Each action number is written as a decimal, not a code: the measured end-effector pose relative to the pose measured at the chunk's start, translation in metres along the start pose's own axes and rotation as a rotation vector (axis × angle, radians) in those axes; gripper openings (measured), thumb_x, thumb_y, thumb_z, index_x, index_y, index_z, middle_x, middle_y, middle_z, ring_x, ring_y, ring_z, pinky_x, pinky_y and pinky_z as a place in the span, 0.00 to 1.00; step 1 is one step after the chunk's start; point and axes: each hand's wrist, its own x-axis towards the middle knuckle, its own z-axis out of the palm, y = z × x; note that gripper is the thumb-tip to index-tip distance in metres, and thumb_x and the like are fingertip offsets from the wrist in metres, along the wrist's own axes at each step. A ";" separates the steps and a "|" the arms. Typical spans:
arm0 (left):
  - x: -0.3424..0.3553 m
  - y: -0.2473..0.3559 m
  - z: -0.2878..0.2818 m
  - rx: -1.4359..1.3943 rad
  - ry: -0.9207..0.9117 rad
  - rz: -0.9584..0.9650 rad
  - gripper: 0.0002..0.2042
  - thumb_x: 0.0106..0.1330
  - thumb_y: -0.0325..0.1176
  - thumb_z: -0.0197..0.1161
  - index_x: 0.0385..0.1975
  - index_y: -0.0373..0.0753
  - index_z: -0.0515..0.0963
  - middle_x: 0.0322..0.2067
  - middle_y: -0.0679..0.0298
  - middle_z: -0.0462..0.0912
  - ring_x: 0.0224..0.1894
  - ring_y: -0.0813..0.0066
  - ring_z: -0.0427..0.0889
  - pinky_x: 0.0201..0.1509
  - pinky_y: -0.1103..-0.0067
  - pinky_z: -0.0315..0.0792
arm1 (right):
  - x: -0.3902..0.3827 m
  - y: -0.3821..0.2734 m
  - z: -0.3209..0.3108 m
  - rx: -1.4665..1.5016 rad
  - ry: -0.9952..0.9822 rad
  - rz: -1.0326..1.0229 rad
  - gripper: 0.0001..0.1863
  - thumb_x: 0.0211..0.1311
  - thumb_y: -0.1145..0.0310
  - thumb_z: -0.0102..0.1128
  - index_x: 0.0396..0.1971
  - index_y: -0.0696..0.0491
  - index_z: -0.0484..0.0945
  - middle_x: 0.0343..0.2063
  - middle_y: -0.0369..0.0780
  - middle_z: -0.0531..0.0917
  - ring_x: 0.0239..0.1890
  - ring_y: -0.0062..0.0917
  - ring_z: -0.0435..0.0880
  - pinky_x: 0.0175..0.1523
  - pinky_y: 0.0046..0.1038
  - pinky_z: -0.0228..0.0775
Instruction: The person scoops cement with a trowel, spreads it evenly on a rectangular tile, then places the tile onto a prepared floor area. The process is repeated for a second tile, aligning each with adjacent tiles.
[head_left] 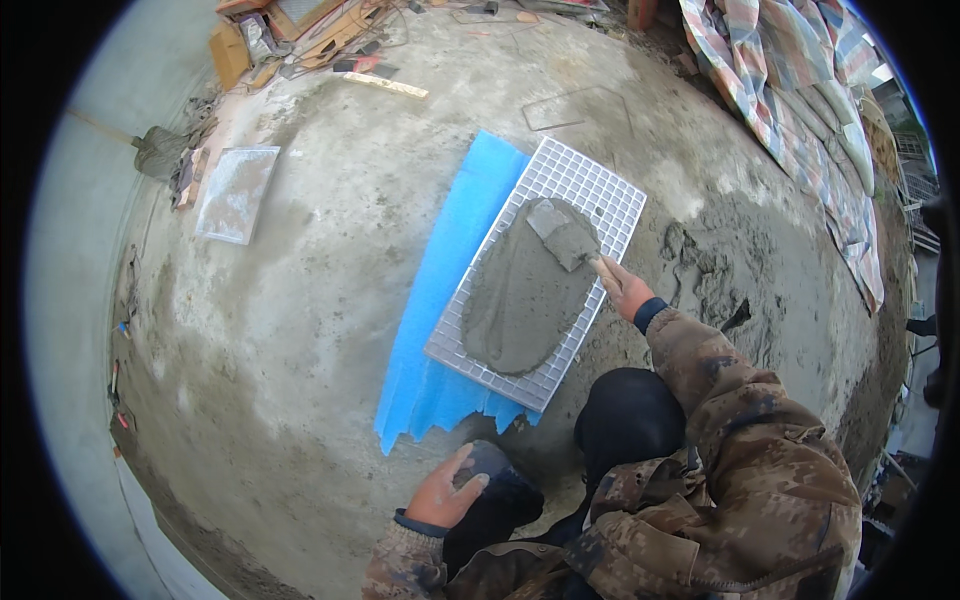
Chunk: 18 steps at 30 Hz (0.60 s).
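My right hand (622,290) grips the wooden handle of a trowel (567,243), whose flat, cement-smeared blade lies in a mound of wet grey mortar (510,310). The mortar is spread over a white gridded panel (612,200), which rests at a slant on a ragged-edged blue sheet (420,360). My left hand (448,492) rests on my bent left knee (490,470), below the blue sheet, with thumb and fingers apart.
A pale board (235,195) lies at left, near a shovel (160,152) by the wall. Scrap wood (300,30) and a plank (385,84) lie at the back. Wet mortar (710,270) covers floor to the right, beside draped checked tarps (780,100).
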 end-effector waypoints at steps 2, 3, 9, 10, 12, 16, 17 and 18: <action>-0.001 0.001 -0.002 0.053 0.009 0.007 0.33 0.67 0.35 0.64 0.69 0.29 0.59 0.59 0.44 0.74 0.62 0.61 0.74 0.66 0.70 0.67 | -0.006 -0.012 0.004 0.227 -0.248 0.307 0.28 0.73 0.57 0.51 0.69 0.50 0.63 0.37 0.46 0.84 0.33 0.30 0.83 0.42 0.30 0.73; -0.001 0.001 -0.002 0.011 0.004 0.026 0.34 0.67 0.38 0.64 0.69 0.30 0.60 0.58 0.43 0.74 0.61 0.60 0.75 0.65 0.70 0.68 | -0.014 -0.019 -0.002 0.298 -0.392 0.442 0.29 0.73 0.57 0.51 0.70 0.50 0.63 0.38 0.45 0.84 0.34 0.28 0.82 0.44 0.30 0.73; 0.000 -0.003 -0.002 0.017 0.000 0.052 0.35 0.68 0.45 0.63 0.68 0.30 0.60 0.58 0.41 0.75 0.62 0.57 0.75 0.64 0.69 0.67 | -0.030 -0.057 0.005 0.380 -0.811 0.318 0.30 0.73 0.56 0.50 0.70 0.52 0.62 0.41 0.40 0.83 0.39 0.24 0.78 0.51 0.29 0.71; 0.002 -0.004 -0.002 0.022 -0.002 0.066 0.35 0.68 0.45 0.63 0.68 0.30 0.60 0.58 0.41 0.75 0.62 0.56 0.75 0.64 0.69 0.67 | -0.029 -0.060 0.011 0.384 -0.811 0.231 0.30 0.73 0.56 0.50 0.70 0.52 0.62 0.41 0.40 0.82 0.38 0.24 0.78 0.51 0.29 0.71; 0.004 -0.004 -0.002 0.029 -0.009 0.072 0.35 0.68 0.45 0.63 0.68 0.30 0.61 0.58 0.41 0.75 0.62 0.56 0.74 0.65 0.69 0.67 | -0.026 -0.064 0.019 0.321 -0.855 0.127 0.29 0.73 0.57 0.50 0.70 0.51 0.62 0.44 0.45 0.83 0.42 0.30 0.82 0.52 0.30 0.73; 0.008 0.001 -0.002 0.066 -0.011 0.057 0.34 0.68 0.45 0.63 0.68 0.30 0.61 0.57 0.41 0.75 0.62 0.56 0.75 0.65 0.69 0.67 | -0.009 -0.068 0.014 0.006 -0.888 -0.167 0.28 0.71 0.56 0.52 0.69 0.44 0.63 0.46 0.51 0.83 0.40 0.44 0.85 0.49 0.38 0.76; 0.008 0.002 -0.003 0.086 -0.002 0.056 0.34 0.68 0.44 0.63 0.68 0.30 0.61 0.57 0.41 0.75 0.62 0.56 0.75 0.65 0.69 0.67 | -0.004 -0.068 0.009 -0.137 -0.931 -0.175 0.28 0.71 0.55 0.52 0.69 0.41 0.64 0.46 0.53 0.83 0.39 0.48 0.84 0.48 0.40 0.76; 0.007 0.003 -0.003 0.074 -0.005 0.044 0.34 0.68 0.44 0.63 0.68 0.30 0.61 0.58 0.41 0.75 0.62 0.56 0.75 0.64 0.69 0.67 | -0.001 -0.068 0.003 -0.252 -0.877 -0.201 0.28 0.71 0.55 0.52 0.69 0.40 0.63 0.45 0.52 0.83 0.37 0.49 0.84 0.47 0.42 0.76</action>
